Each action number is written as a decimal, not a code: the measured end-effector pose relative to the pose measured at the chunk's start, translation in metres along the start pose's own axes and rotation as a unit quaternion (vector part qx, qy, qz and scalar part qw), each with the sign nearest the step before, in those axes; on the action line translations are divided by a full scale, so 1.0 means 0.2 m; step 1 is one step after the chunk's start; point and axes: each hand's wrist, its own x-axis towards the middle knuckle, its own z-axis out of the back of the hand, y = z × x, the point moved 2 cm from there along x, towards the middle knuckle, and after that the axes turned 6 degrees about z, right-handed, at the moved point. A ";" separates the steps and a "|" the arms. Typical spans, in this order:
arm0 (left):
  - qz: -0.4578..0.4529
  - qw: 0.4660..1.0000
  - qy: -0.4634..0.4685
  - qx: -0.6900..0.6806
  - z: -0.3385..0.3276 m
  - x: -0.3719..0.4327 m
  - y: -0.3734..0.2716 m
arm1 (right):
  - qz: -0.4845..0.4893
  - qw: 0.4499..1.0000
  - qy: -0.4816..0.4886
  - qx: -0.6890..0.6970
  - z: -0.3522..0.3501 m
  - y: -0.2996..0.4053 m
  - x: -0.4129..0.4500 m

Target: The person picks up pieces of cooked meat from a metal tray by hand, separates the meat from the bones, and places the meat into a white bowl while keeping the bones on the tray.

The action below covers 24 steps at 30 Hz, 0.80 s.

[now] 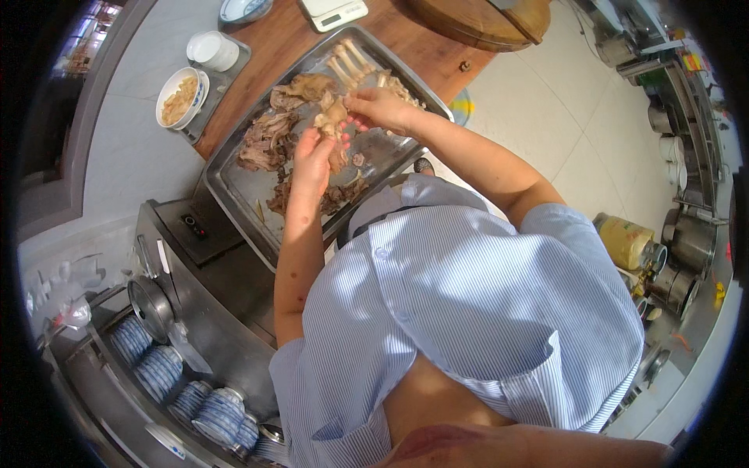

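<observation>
Over a large metal tray (234, 202), both of my hands hold one piece of cooked meat with a knobby joint (332, 117). My left hand (312, 161) grips its lower end, where a strip of meat hangs down. The fingers of my right hand (379, 110) pinch its upper right side. Several long bare bones (351, 61) lie at the tray's far end, with small bone bits (401, 88) beside them. A larger chunk of meat (304, 90) and a meat pile (266, 143) rest along the left side. Torn meat (345, 196) lies nearest my body.
A white kitchen scale (336, 14) and a round wooden chopping board (468, 23) stand on the wooden table (404, 35) beyond the tray. At left are a bowl of pale pieces (178, 102) and white cups (216, 51). Stacked patterned bowls (158, 374) fill a shelf lower left.
</observation>
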 end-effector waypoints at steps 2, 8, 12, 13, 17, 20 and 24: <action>-0.038 0.996 -0.053 0.064 0.02 0.01 0.00 | 0.013 1.000 0.013 0.009 -0.03 0.05 -0.03; -0.186 0.849 -0.110 0.482 -0.08 -0.03 -0.11 | 0.117 0.973 0.093 -0.177 -0.07 0.11 -0.06; -0.113 0.883 -0.186 0.417 -0.10 -0.06 -0.12 | 0.100 0.988 0.118 -0.010 -0.01 0.01 0.00; -0.083 0.894 -0.195 0.396 -0.09 -0.06 -0.11 | 0.114 0.985 0.130 0.022 -0.01 0.01 0.00; -0.107 0.909 -0.169 0.366 -0.05 -0.05 -0.10 | 0.221 0.946 0.045 -0.234 -0.07 0.08 -0.06; -0.164 0.772 -0.186 0.585 -0.09 -0.08 -0.17 | 0.265 0.898 -0.003 -0.351 -0.10 0.19 -0.11; -0.121 0.810 -0.128 0.559 -0.11 -0.10 -0.23 | 0.266 0.850 0.089 -0.445 -0.07 0.22 -0.11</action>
